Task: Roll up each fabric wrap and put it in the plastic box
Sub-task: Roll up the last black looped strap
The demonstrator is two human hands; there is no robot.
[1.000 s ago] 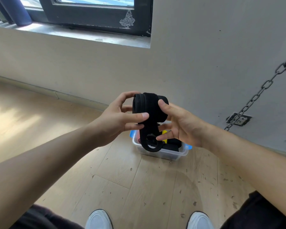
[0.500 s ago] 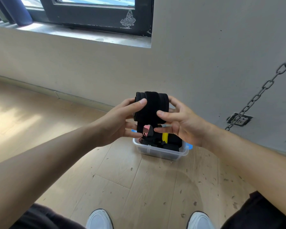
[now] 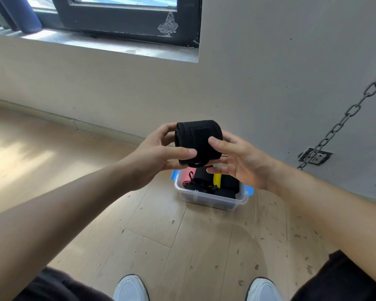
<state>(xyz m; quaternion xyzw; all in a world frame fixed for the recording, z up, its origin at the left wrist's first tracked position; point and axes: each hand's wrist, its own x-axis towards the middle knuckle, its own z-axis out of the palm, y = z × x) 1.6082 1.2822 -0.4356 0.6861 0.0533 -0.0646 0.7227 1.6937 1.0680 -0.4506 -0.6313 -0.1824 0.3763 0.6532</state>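
Loose tail gone since a second ago: the hanging loop has been wound in. The black fabric wrap (image 3: 197,142) is now one thick roll, held in the air directly above the clear plastic box with blue latches (image 3: 213,203).

Left hand (image 3: 154,157) grips the roll's left end, thumb across the near face, fingers curled behind. Right hand (image 3: 239,161) pinches the right end, thumb in front and upper fingers behind. Its lower fingers lie nearly straight under the roll.

Step in hand, as I judge it: secure the outer flap, then lower the roll into the box.
- Keep both thumbs pressed on the flap so the roll cannot spring open (a small end shows at the underside).
- The box already holds black rolls plus something yellow and something pink. How much room is left, I cannot tell.

Surroundings:
- The box stands on a pale wood-plank floor (image 3: 152,242), close to the beige wall (image 3: 258,88) behind it.
- Right of the box is a wall socket (image 3: 315,156), crossed by a slanting metal chain (image 3: 343,120).
- Up and left of the box is a dark window frame (image 3: 126,22).
- Nearer than the box are two white shoes (image 3: 130,287).
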